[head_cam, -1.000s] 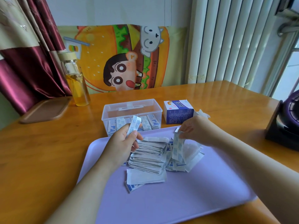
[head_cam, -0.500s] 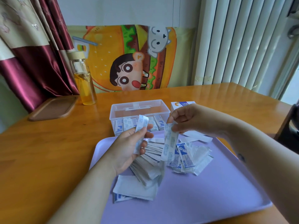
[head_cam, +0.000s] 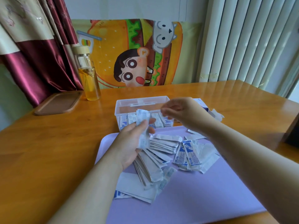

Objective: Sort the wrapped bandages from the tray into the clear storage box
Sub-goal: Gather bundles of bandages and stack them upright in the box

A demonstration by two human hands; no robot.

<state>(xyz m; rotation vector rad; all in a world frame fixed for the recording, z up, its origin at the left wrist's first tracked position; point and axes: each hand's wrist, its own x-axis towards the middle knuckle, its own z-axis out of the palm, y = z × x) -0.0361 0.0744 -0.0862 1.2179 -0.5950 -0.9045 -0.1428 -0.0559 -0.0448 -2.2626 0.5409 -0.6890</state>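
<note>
A lilac tray (head_cam: 210, 199) lies on the wooden table with a loose pile of white and blue wrapped bandages (head_cam: 163, 147) spread over its near-left half. Behind the tray stands the clear storage box (head_cam: 142, 99), lid off, with several bandages stood upright along its front wall. My left hand (head_cam: 129, 146) hovers over the tray's far-left corner, shut on a small bunch of wrapped bandages (head_cam: 143, 126) held upright. My right hand (head_cam: 182, 113) is blurred in front of the box's right end, fingers loosely curled and apart, with no bandage visible in it.
A blue and white carton (head_cam: 203, 104) sits right of the box, mostly behind my right hand. A glass bottle of yellow liquid (head_cam: 89, 81) and a brown wooden tray (head_cam: 58, 102) stand at the back left. A dark object (head_cam: 292, 133) is at the right edge.
My right hand lifted a bandage from the pile, brought it to my left hand and let go. The left hand's bunch is now thicker. The camera moved closer.
</note>
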